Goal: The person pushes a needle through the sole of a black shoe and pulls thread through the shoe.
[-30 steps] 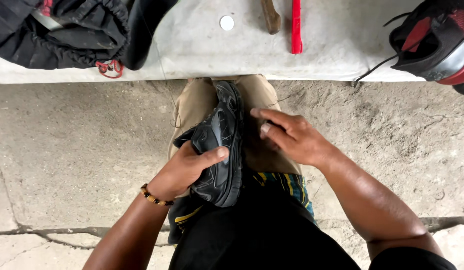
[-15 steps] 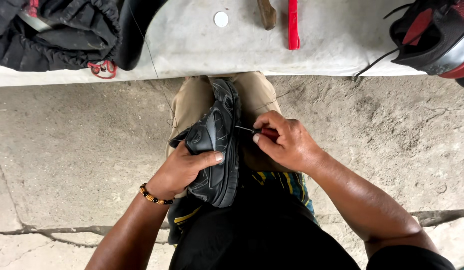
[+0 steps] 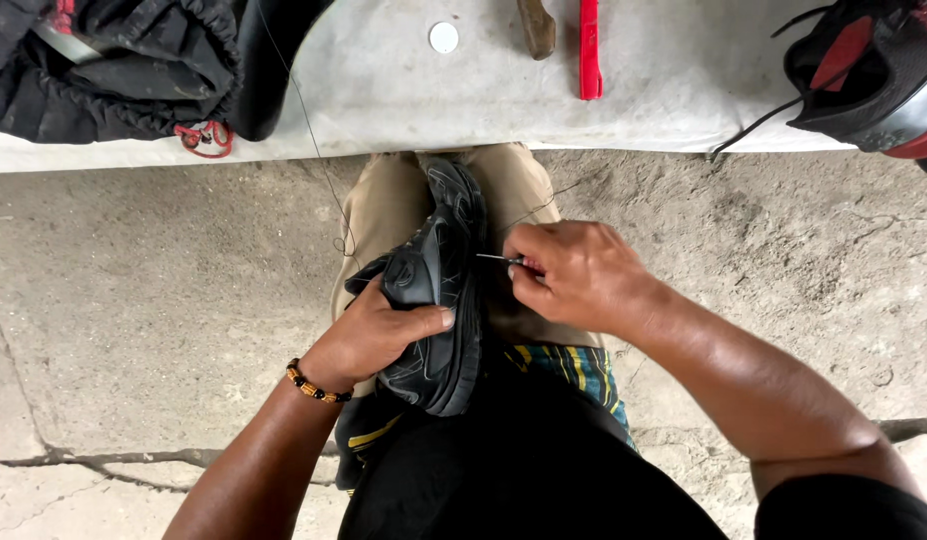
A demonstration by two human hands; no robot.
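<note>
Head view looks straight down at a black shoe [image 3: 438, 290] lying across the person's lap, wedged between the knees so that it cannot roll. The left hand [image 3: 368, 335] wraps over the upper from the left, thumb across the top; its grip is clenched on the shoe, and this seems meant to press the upper against the sole edge and keep the seam turned to the right. The right hand [image 3: 578, 275] sits just right of the shoe, its grip pinched on a thin metal needle [image 3: 495, 258] whose tip touches the shoe's side near the sole. A fine thread [image 3: 318, 160] runs from the shoe up and away toward the far left, slack and out of the way of both hands.

On the far side lies a pale concrete worktop [image 3: 683, 90], with things set within reach: a red tool [image 3: 589, 45], a brownish wooden handle [image 3: 536, 25], a small white disc [image 3: 443, 37], a black bag [image 3: 123, 60] at the far left and a red and black shoe [image 3: 873, 75] at the far right. A beaded bracelet [image 3: 313, 385] circles the left wrist.
</note>
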